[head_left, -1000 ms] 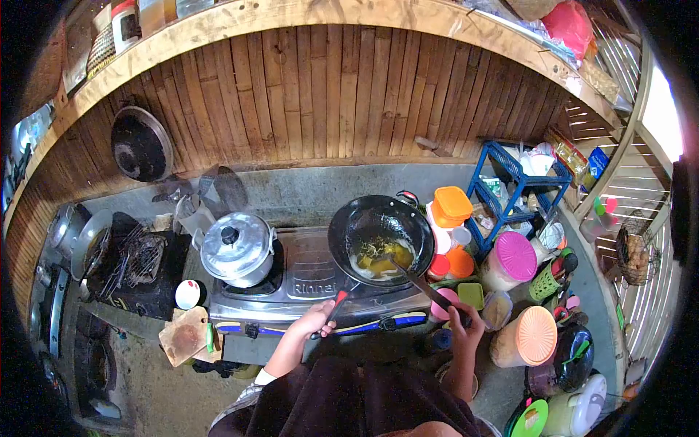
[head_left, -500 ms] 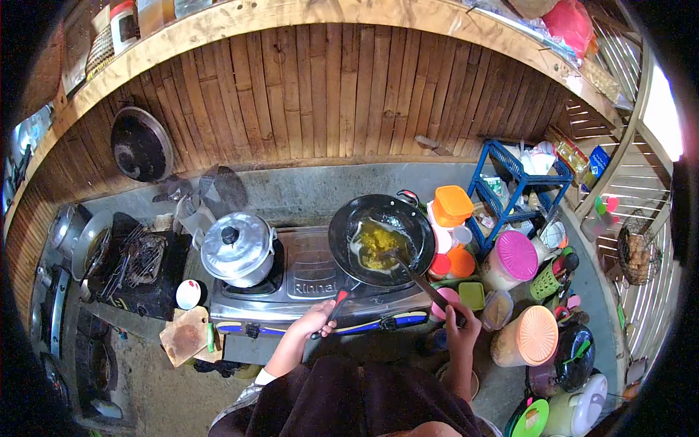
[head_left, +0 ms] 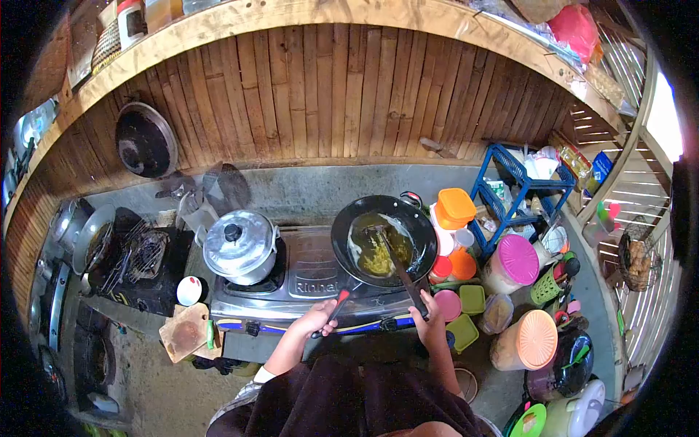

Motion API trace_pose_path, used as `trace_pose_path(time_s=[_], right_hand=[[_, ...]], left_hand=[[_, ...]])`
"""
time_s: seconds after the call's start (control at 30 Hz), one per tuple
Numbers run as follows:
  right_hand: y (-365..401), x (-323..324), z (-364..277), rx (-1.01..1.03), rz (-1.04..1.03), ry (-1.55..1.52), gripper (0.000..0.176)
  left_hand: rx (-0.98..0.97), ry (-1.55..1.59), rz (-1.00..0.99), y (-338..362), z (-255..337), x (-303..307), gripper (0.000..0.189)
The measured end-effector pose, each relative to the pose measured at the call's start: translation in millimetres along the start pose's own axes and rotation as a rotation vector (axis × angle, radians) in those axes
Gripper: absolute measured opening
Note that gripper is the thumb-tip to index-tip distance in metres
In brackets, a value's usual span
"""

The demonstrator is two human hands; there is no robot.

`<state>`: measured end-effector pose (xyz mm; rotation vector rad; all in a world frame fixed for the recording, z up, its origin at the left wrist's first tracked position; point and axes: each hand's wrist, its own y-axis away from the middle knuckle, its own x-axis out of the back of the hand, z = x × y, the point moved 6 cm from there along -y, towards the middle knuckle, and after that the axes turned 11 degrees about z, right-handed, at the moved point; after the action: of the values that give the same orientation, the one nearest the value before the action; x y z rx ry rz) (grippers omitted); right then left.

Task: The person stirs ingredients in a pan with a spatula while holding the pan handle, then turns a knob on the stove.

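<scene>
A black wok (head_left: 346, 251) sits on the right side of the gas stove (head_left: 306, 255), with yellow food (head_left: 380, 260) in oil inside it. My left hand (head_left: 317, 318) is closed around the wok's handle (head_left: 339, 306), which is black with a red part. In my right hand (head_left: 432, 318) is the dark handle of a spatula (head_left: 401, 271); its far end dips into the oil near the back of the wok. On the left side of the stove stands a lidded aluminium pot (head_left: 239, 251).
Plastic tubs, among them an orange one (head_left: 456, 207) and a pink-lidded one (head_left: 515, 260), crowd the counter right of the wok. A blue rack (head_left: 510, 164) stands behind them. Left of the stove are a cutting board (head_left: 186, 335), a small bowl (head_left: 189, 290) and a blackened grill (head_left: 145, 262).
My right hand has moved left, closer to the wok, and the spatula's end now reaches farther back. The yellow food has shifted toward the front of the wok. My left hand keeps its grip.
</scene>
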<state>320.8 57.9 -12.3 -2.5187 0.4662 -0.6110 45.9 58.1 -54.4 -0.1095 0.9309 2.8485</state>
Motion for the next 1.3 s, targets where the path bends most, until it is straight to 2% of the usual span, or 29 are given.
trace_pose_path(time_s=[0.1, 0.17, 0.3, 0.33, 0.47, 0.57, 0.6, 0.7, 0.77, 0.87, 0.93, 0.97, 1.03, 1.1, 1.17, 1.3], right_hand=[[3.8, 8.0, 8.4, -0.09, 0.006, -0.003, 0.034], [2.3, 23.0, -1.4, -0.348, 0.019, -0.144, 0.037], [-0.6, 48.7, 6.7, -0.265, 0.204, -0.222, 0.026], [-12.8, 60.2, -43.8, -0.274, 0.261, -0.242, 0.02], [-15.1, 83.8, -55.0, -0.247, 0.353, -0.182, 0.011], [-8.3, 99.9, -38.8, -0.233, 0.406, -0.071, 0.008], [-8.7, 104.8, -39.6, -0.125, 0.443, 0.014, 0.007], [-8.8, 112.5, -51.1, -0.061, 0.511, 0.03, 0.008], [-6.5, 114.1, -44.4, -0.124, 0.486, 0.017, 0.009], [-5.6, 112.2, -49.4, -0.003, 0.51, 0.012, 0.009], [-3.3, 102.8, -37.8, -0.172, 0.383, 0.032, 0.01], [-4.9, 97.6, -43.8, -0.171, 0.383, 0.032, 0.01], [-8.9, 84.3, -56.1, -0.195, 0.394, -0.194, 0.01], [-5.3, 74.6, -34.1, -0.24, 0.343, -0.125, 0.012], [-1.8, 57.7, -24.2, -0.401, 0.337, -0.316, 0.017], [-0.4, 27.6, -18.9, -0.388, 0.242, -0.33, 0.022]], left_hand=[[0.024, -0.007, 0.015, 0.6, -1.8, 0.6, 0.024], [0.024, -0.015, 0.025, 0.5, -1.9, 0.9, 0.024], [-0.008, -0.031, 0.007, -2.0, -2.4, 1.4, 0.024], [-0.014, -0.033, 0.003, -2.4, -2.4, 1.5, 0.024], [0.0, 0.001, -0.007, 3.2, 1.2, -0.7, 0.026], [0.014, -0.027, 0.02, 11.5, 8.9, -2.6, 0.026], [0.015, -0.027, 0.02, 8.6, 6.0, -1.6, 0.026], [-0.015, -0.047, 0.011, 0.7, 0.0, 0.7, 0.029], [-0.001, -0.04, 0.025, 2.9, 2.2, 0.1, 0.03], [0.011, -0.044, 0.034, 8.2, 7.1, -1.8, 0.025], [0.005, -0.05, 0.023, 6.2, 5.3, -1.0, 0.025], [0.0, -0.056, 0.012, 5.5, 4.9, -1.0, 0.026], [0.0, -0.048, 0.011, 6.2, 5.6, -1.4, 0.026], [0.001, -0.041, 0.009, 6.3, 5.1, -1.3, 0.027], [0.013, -0.048, 0.018, 4.1, 2.9, -0.2, 0.027], [-0.012, -0.027, -0.011, 1.0, 1.7, -0.5, 0.027]])
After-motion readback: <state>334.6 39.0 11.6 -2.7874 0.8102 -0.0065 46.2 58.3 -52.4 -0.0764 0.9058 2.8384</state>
